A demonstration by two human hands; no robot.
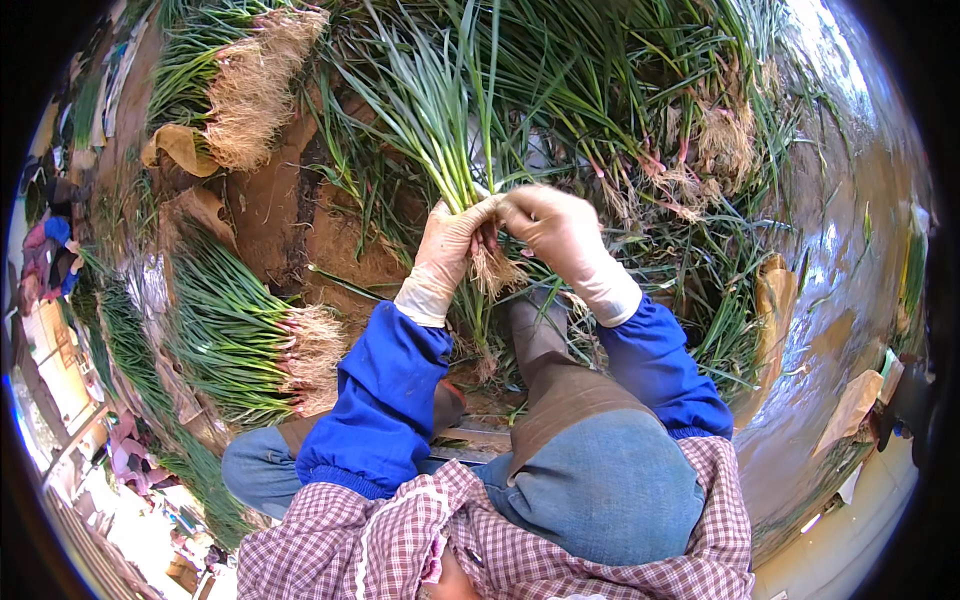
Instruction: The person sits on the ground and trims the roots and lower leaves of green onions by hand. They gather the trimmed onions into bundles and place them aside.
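Observation:
My left hand (450,238), in a pale glove, grips a bunch of green onions (448,154) just above the roots. The leaves fan upward from it, and the tan roots (495,271) hang below. My right hand (559,229), gloved too and slightly blurred, has its curled fingers against the right side of the bunch, touching the left thumb area. Whether those fingers pinch a stalk or leaf is hidden. Beyond and to the right lies a large heap of loose green onions (626,112), with roots pointing towards me.
Two piles of green onions with aligned roots lie at left, one nearer (240,337) and one farther (251,90). Loose leaves (675,262) litter the ground around my boot (538,326). Wet floor (840,262) stretches along the right. A person (52,255) is at far left.

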